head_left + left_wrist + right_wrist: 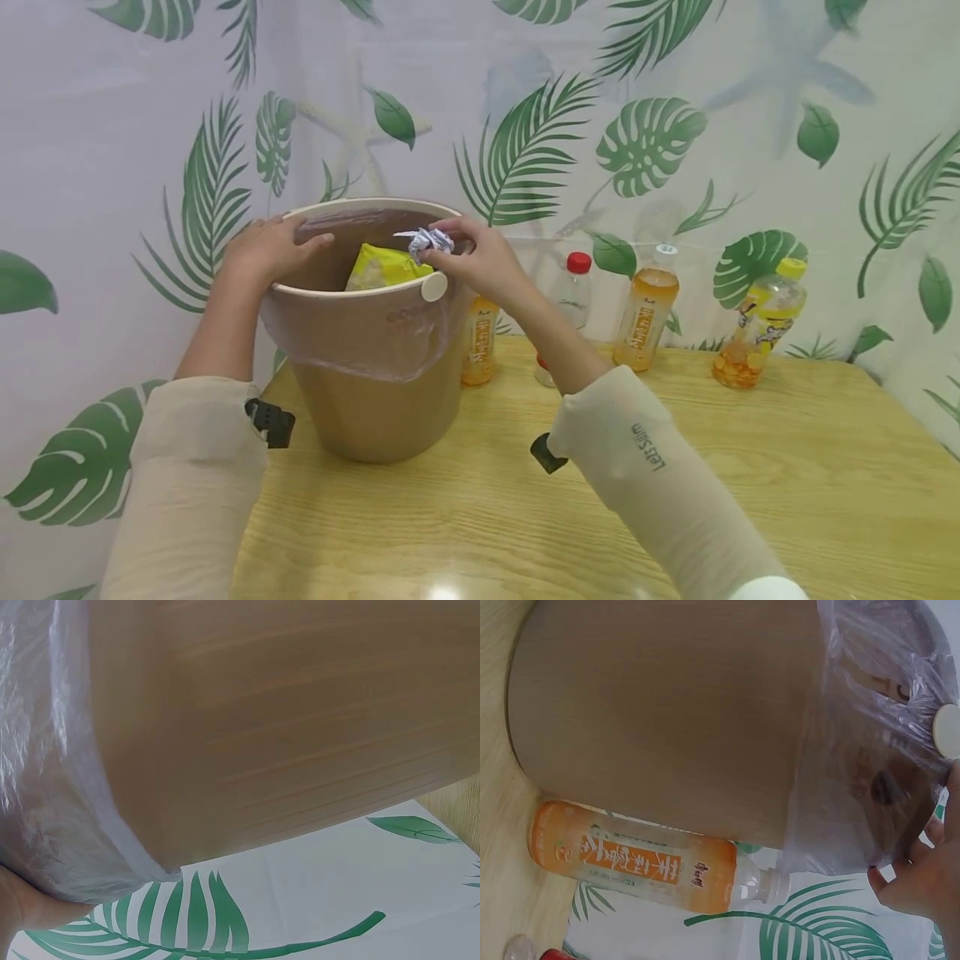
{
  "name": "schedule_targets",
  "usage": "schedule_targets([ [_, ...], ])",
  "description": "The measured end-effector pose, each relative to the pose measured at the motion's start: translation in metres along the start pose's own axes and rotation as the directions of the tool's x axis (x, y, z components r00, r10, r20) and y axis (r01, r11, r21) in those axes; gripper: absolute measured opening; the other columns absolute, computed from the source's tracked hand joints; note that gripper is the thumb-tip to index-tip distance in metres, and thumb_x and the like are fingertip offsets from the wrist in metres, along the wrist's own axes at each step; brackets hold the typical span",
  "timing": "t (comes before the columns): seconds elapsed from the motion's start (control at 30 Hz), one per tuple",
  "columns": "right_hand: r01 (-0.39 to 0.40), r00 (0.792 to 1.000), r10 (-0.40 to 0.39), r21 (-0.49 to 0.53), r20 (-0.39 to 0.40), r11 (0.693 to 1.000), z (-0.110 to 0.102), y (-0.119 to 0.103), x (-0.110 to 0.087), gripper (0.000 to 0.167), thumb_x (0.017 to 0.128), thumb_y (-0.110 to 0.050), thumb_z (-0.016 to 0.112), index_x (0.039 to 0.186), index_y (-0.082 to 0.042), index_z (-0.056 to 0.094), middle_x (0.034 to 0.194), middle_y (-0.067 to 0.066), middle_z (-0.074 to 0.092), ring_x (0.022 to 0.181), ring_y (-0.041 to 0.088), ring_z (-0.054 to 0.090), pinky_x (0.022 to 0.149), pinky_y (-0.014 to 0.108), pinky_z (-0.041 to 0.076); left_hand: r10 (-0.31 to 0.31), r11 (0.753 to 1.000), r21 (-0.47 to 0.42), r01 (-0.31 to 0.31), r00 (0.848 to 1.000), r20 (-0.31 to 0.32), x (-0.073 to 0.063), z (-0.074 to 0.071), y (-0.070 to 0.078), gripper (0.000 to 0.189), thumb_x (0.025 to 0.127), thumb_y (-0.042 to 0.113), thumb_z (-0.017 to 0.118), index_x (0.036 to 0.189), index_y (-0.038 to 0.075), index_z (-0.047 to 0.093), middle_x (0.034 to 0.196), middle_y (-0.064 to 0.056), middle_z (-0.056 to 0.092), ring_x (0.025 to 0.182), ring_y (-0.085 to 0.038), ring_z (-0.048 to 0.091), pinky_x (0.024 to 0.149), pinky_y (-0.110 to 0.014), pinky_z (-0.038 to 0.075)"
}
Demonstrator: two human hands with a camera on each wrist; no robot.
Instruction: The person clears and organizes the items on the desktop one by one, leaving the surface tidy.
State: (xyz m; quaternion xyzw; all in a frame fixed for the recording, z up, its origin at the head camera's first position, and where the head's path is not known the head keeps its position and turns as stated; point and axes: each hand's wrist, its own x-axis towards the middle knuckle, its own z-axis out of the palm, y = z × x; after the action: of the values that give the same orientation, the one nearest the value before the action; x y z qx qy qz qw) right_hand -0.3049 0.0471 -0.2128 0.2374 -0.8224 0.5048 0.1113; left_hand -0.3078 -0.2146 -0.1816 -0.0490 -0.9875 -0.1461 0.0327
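A brown waste bin (378, 417) with a cream rim stands on the table, lined with a clear plastic bag (360, 346) folded over its outside. My left hand (262, 250) grips the left side of the rim, its thumb over the opening. Between thumb and fingers, my right hand (480, 258) pinches a crumpled ball of white paper (432, 243) at the right side of the bin's mouth. In the right wrist view, the right fingers (900, 871) lie close to the lined rim. Inside the bin sits a bright yellow wrapper (382, 267).
Behind the right forearm, clear bottles with red caps (577, 265) are partly hidden. An orange-labelled bottle (637, 855) stands close against the bin. Farther right are an orange drink bottle (647, 312) and a yellow-capped bottle (761, 325). A leaf-print sheet (450, 50) hangs behind the wooden table (480, 508).
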Motion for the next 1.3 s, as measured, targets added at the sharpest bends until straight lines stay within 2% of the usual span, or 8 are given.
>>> schedule_targets([
  [0.23,0.008,0.999,-0.003,0.11,-0.042,0.994,0.005,0.006,-0.002,0.038,0.079,-0.016,0.072,0.114,-0.004,0.061,0.103,0.007,0.058,0.082,0.013,0.048,0.066,0.022,0.042,0.0,1.0,0.003,0.0,1.0,-0.003,0.0,0.0,0.002,0.073,0.095,0.053,0.031,0.145,0.001,0.018,0.143,-0.031,0.018,0.131,-0.048,0.01,0.101,-0.061,0.014],
  [0.5,0.028,0.999,-0.02,0.17,-0.048,0.985,0.009,0.009,-0.004,0.039,0.083,-0.013,0.069,0.118,-0.001,0.057,0.1,0.01,0.056,0.078,0.012,0.048,0.062,0.021,0.042,0.001,1.0,0.006,-0.001,1.0,0.001,0.001,0.0,0.001,0.075,0.094,0.055,0.03,0.145,0.001,0.017,0.143,-0.031,0.018,0.13,-0.048,0.01,0.101,-0.061,0.014],
  [0.77,0.025,0.999,-0.021,0.141,-0.035,0.99,0.009,0.011,-0.006,0.041,0.085,-0.02,0.066,0.123,-0.007,0.055,0.121,0.006,0.054,0.075,0.016,0.049,0.064,0.025,0.043,0.003,1.0,0.009,-0.003,1.0,0.0,0.0,-0.001,0.001,0.074,0.094,0.054,0.03,0.146,0.002,0.016,0.143,-0.031,0.017,0.13,-0.049,0.01,0.101,-0.061,0.015],
  [1.3,0.014,0.999,-0.01,0.129,-0.031,0.992,0.008,0.011,-0.008,0.04,0.087,-0.024,0.065,0.122,-0.009,0.056,0.116,0.003,0.054,0.074,0.016,0.049,0.061,0.025,0.043,0.016,1.0,0.015,-0.016,1.0,0.0,0.002,0.0,-0.001,0.075,0.094,0.055,0.029,0.146,0.002,0.016,0.142,-0.032,0.019,0.129,-0.05,0.014,0.099,-0.062,0.018],
])
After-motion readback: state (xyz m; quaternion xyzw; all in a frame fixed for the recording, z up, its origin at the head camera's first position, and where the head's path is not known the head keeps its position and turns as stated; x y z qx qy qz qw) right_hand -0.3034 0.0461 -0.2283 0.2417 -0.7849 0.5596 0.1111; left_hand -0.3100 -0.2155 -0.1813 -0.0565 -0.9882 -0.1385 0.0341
